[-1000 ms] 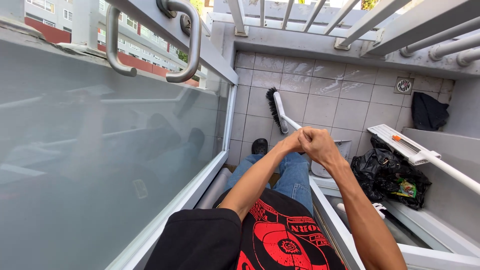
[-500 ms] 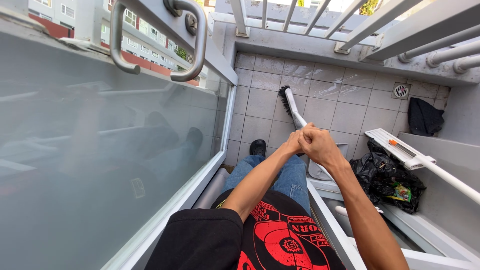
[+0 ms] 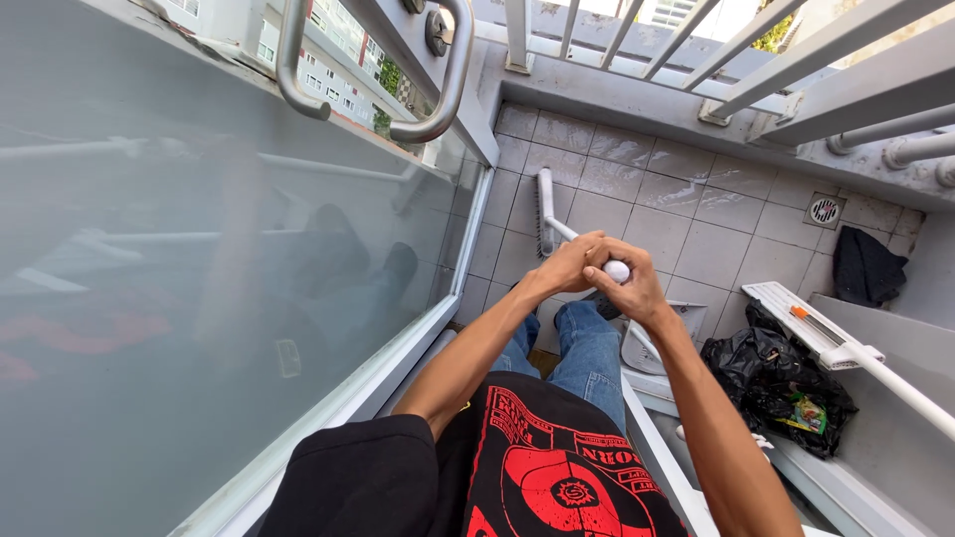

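White broom handle point(image 3: 569, 232) is gripped by the left hand point(image 3: 567, 264) and right hand point(image 3: 625, 278) together, so short, firm strokes should keep the bristles point(image 3: 543, 211) flat on the wet floor tiles point(image 3: 686, 214).

Both hands grip a white broom on a tiled balcony floor.

The left hand point(image 3: 565, 264) and right hand point(image 3: 629, 283) close together around the top end of the broom point(image 3: 546, 211), whose brush head lies on the floor tiles point(image 3: 686, 214) just beside the glass door point(image 3: 199, 298). Right of the broom sit a black rubbish bag point(image 3: 771, 370) and a floor drain point(image 3: 825, 210).
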